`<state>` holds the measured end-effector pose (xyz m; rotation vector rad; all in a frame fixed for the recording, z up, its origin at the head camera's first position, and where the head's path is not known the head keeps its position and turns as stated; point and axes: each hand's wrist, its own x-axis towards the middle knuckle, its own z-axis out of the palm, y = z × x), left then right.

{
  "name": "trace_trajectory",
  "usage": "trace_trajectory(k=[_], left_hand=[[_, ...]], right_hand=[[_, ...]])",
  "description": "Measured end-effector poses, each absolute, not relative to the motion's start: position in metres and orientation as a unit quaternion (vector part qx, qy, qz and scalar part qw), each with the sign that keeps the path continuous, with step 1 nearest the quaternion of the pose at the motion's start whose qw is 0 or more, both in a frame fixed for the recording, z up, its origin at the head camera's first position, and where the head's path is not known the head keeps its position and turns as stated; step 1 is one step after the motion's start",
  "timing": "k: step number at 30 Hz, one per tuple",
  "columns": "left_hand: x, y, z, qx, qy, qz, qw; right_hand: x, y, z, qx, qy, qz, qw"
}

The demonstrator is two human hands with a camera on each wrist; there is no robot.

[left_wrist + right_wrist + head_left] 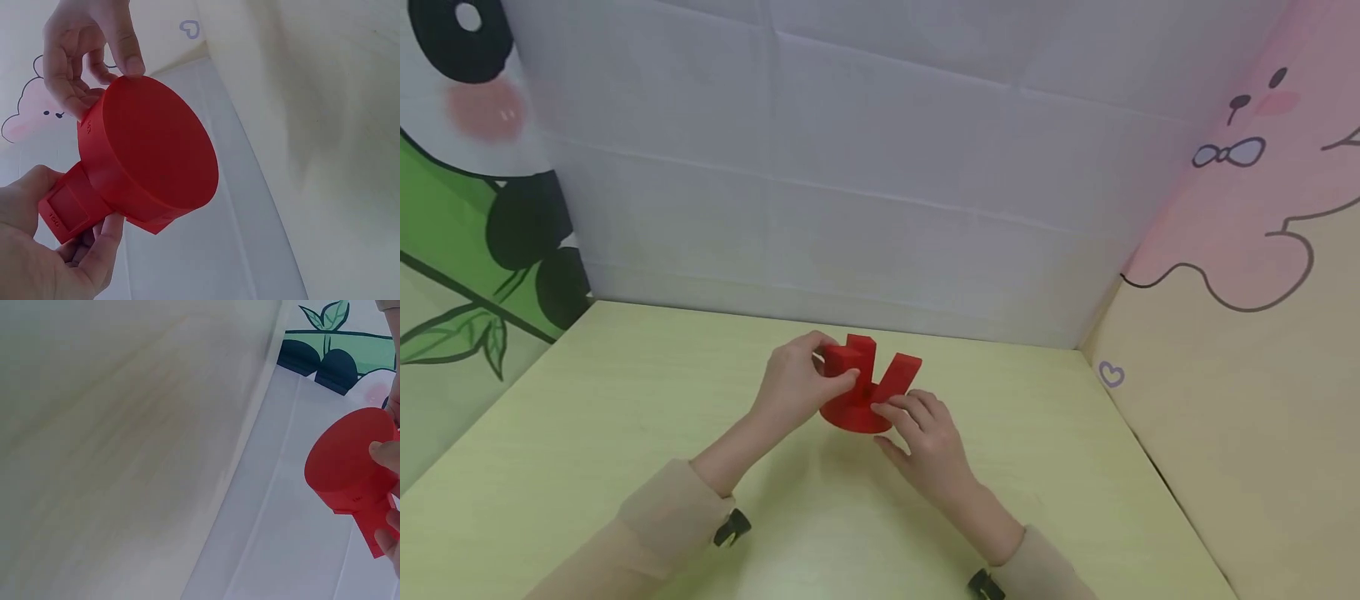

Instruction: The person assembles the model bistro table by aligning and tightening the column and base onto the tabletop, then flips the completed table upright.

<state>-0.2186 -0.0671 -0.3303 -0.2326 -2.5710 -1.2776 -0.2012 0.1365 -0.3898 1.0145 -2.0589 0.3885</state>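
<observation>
A red plastic piece (pixel 853 414) with a round base and several blocky arms spreading upward is held above the table. Its flat circular underside (pixel 162 140) faces the left wrist camera. My left hand (pixel 792 379) pinches one arm (pixel 76 205), which bears small raised figures, between thumb and fingers. At the right side, my right hand (pixel 931 442) grips the rim of the base, thumb on the underside and fingertips on the side wall. In the right wrist view the red piece (pixel 350 453) shows at the right edge, and the right hand (pixel 389 462) is partly cut off.
A pale yellow table (pixel 647 375) lies under both hands. Behind it hangs a creased white sheet (pixel 865 167). Cartoon-printed panels stand at left (pixel 445 333) and right (pixel 1240 350).
</observation>
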Motion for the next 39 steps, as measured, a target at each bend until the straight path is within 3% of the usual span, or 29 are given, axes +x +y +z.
trace_trajectory(k=[5,13,19,22,25,32,39], left_hand=[[-0.218,-0.070,-0.326,-0.075,-0.886,-0.445,0.111],[-0.223,-0.078,-0.326,-0.086,-0.872,-0.473,0.095],[-0.221,-0.089,-0.338,-0.187,-0.851,-0.483,0.086],[-0.216,-0.093,-0.351,-0.246,-0.857,-0.444,0.082],[-0.211,-0.094,-0.364,-0.298,-0.861,-0.397,0.111],[-0.208,-0.087,-0.384,-0.370,-0.827,-0.347,0.242],[-0.208,-0.083,-0.388,-0.348,-0.822,-0.381,0.243]], right_hand=[[-0.203,0.136,-0.384,0.416,-0.808,0.146,0.390],[-0.201,0.137,-0.366,0.432,-0.815,0.296,0.248],[-0.200,0.143,-0.356,0.260,-0.833,0.482,0.081],[-0.204,0.148,-0.353,0.184,-0.809,0.558,0.023],[-0.208,0.152,-0.351,0.149,-0.773,0.617,-0.019],[-0.210,0.158,-0.351,0.144,-0.685,0.705,-0.108],[-0.214,0.159,-0.356,0.162,-0.685,0.703,-0.097]])
